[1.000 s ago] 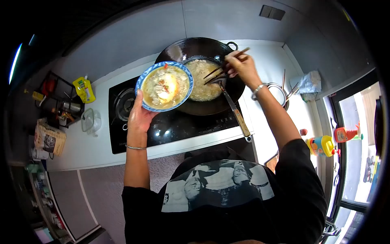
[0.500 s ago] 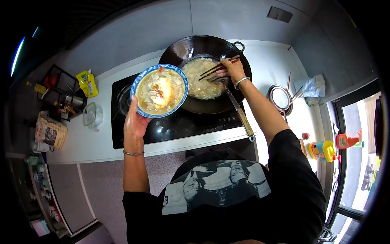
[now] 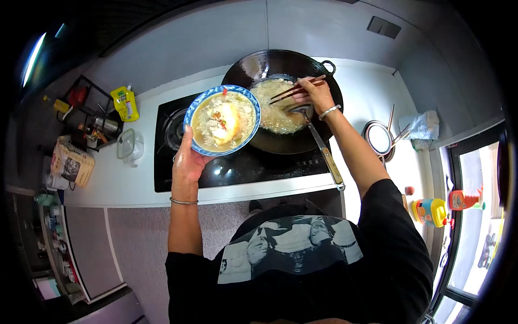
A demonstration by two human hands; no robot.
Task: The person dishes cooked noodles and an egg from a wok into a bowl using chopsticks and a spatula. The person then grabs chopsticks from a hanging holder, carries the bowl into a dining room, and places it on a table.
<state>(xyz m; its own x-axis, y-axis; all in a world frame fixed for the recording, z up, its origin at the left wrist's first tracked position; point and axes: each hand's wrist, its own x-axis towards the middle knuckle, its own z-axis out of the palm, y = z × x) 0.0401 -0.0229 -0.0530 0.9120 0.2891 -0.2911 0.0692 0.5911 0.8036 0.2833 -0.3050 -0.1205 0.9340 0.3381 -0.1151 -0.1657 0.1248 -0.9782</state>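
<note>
My left hand [image 3: 190, 162] grips the near-left edge of a blue-and-white bowl [image 3: 253, 100], its thumb on the rim. Soup with an egg-like white piece and red bits [image 3: 220, 120] fills the bowl, which is held up in front of the wok's left side. My right hand [image 3: 318, 96] is closed around dark chopsticks [image 3: 291, 93] over the black wok [image 3: 286, 144]. In the wok lies pale, soupy food [image 3: 275, 113]. A spatula [image 3: 326, 156] with a wooden handle rests in it, its handle leaning over the near rim.
The wok sits on a black glass cooktop [image 3: 232, 175]; another burner [image 3: 174, 129] is at left. On the white counter are a yellow pouch [image 3: 125, 103], a clear container [image 3: 127, 144] and a rack [image 3: 97, 121]. To the right are small pans [image 3: 377, 137] and a yellow bottle [image 3: 430, 213].
The whole view has shifted slightly, so most things sit a little further right. Both hands keep hold of the bowl and chopsticks, with little other movement.
</note>
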